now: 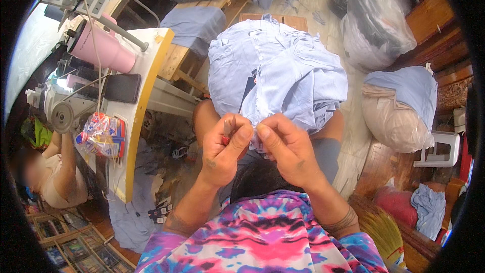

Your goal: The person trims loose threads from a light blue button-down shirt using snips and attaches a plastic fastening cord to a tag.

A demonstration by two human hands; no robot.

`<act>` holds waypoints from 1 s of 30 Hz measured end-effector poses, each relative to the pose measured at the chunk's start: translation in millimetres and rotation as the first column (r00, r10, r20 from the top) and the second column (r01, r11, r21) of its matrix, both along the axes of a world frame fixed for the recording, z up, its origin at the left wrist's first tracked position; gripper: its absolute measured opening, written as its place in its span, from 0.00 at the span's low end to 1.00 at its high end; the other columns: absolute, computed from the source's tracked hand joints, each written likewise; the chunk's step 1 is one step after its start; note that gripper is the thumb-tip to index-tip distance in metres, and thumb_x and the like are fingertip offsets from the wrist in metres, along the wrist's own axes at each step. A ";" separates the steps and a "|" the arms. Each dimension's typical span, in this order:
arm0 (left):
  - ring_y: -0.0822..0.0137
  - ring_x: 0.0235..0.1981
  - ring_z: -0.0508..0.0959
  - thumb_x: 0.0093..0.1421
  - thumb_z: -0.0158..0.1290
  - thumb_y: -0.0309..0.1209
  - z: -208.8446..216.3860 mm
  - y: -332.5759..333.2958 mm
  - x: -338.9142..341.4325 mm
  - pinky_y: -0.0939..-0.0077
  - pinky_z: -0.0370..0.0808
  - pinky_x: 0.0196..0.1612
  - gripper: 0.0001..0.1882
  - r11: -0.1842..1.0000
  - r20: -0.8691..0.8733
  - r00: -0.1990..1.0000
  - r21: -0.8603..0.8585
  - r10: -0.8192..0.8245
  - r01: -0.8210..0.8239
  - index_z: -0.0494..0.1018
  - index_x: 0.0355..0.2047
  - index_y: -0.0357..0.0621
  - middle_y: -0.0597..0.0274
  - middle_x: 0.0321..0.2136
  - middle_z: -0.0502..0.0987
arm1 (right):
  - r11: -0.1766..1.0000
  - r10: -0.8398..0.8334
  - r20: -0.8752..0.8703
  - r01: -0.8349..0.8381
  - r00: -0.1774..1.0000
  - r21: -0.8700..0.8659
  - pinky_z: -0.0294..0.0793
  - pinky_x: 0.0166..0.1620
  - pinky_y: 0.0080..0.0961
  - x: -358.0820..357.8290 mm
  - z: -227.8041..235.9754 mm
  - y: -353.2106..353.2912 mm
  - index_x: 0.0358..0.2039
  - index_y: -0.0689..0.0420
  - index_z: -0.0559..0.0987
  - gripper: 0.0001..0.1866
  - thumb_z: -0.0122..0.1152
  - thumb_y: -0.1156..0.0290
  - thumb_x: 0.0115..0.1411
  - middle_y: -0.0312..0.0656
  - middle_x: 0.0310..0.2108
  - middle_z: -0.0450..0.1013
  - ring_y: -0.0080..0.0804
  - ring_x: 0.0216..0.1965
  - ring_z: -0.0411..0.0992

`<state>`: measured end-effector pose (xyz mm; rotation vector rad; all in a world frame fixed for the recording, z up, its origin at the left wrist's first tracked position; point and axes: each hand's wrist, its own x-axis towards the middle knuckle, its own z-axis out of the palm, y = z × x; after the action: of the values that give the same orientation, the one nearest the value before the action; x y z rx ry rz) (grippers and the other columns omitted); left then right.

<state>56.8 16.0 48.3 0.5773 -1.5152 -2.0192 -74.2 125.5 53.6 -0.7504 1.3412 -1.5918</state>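
A heap of light blue shirts [278, 60] lies over my lap and rises in front of me. My left hand [230, 141] and my right hand [287, 144] meet at its near edge, thumbs and forefingers pinching the cloth almost tip to tip. Tucked in my left hand is a small red-handled tool with a pointed metal blade, apparently thread snips [227, 138]; most of it is hidden by the fingers. Close above that hand, a dark tag [248, 88] hangs on the cloth.
A white table [151, 53] on the left holds a pink tumbler [103, 50], a black phone [123, 88] and a sewing machine [63, 111]. Another person [63, 172] sits beyond it. Filled plastic bags [379, 25] and a white stool [442, 151] stand right.
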 end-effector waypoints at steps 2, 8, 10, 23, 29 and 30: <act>0.85 0.20 0.60 0.73 0.52 0.35 -0.4 0.1 1.7 0.86 0.56 0.21 0.10 0.998 -0.029 1.000 0.055 -0.010 0.011 0.71 0.36 0.42 0.77 0.23 0.65 | 1.000 -0.004 0.010 0.004 1.000 -0.030 0.62 0.32 0.16 -3.4 3.2 1.0 0.39 0.62 0.77 0.10 0.57 0.67 0.72 0.29 0.26 0.67 0.13 0.29 0.61; 0.84 0.23 0.63 0.73 0.51 0.33 2.5 -2.9 4.6 0.87 0.59 0.25 0.09 0.991 0.011 0.997 0.110 -0.082 0.080 0.70 0.37 0.41 0.76 0.25 0.67 | 0.996 0.024 0.011 -0.023 1.000 -0.091 0.62 0.32 0.15 -7.2 1.1 -0.3 0.39 0.62 0.78 0.11 0.55 0.67 0.73 0.28 0.27 0.67 0.13 0.29 0.61; 0.84 0.26 0.64 0.72 0.51 0.32 4.2 -1.6 1.1 0.86 0.60 0.28 0.08 0.993 0.031 0.994 -0.048 -0.107 0.108 0.71 0.37 0.40 0.75 0.27 0.69 | 0.994 0.018 0.001 -0.018 1.000 -0.104 0.63 0.32 0.16 -5.9 -2.3 -0.4 0.39 0.63 0.78 0.10 0.55 0.68 0.73 0.28 0.26 0.68 0.13 0.28 0.61; 0.85 0.21 0.60 0.72 0.52 0.31 -2.2 -4.4 12.5 0.86 0.55 0.23 0.08 0.982 0.005 0.992 0.142 -0.128 0.126 0.73 0.36 0.41 0.75 0.23 0.68 | 0.998 -0.051 -0.158 0.045 0.986 -0.040 0.66 0.30 0.19 -15.0 -1.5 4.6 0.37 0.61 0.79 0.10 0.57 0.68 0.71 0.32 0.25 0.72 0.16 0.26 0.66; 0.84 0.20 0.60 0.72 0.51 0.35 4.0 -6.4 23.9 0.87 0.54 0.22 0.10 0.997 0.107 0.994 -0.074 0.020 -0.012 0.74 0.41 0.40 0.73 0.25 0.68 | 0.997 0.046 -0.042 -0.049 0.998 -0.058 0.65 0.36 0.16 -26.4 16.5 2.4 0.37 0.61 0.78 0.13 0.54 0.64 0.73 0.30 0.29 0.72 0.14 0.31 0.64; 0.84 0.20 0.60 0.73 0.49 0.37 10.8 -3.3 24.1 0.87 0.54 0.23 0.12 1.000 0.072 0.997 0.008 -0.020 0.019 0.73 0.43 0.40 0.72 0.26 0.68 | 0.996 0.031 -0.057 -0.035 0.998 -0.083 0.66 0.37 0.17 -21.7 15.6 -0.1 0.37 0.61 0.78 0.13 0.53 0.64 0.74 0.30 0.30 0.72 0.15 0.31 0.65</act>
<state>80.9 12.7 59.1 0.6468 -1.5617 -2.0391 -95.8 125.4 69.2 -0.8688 1.3013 -1.6196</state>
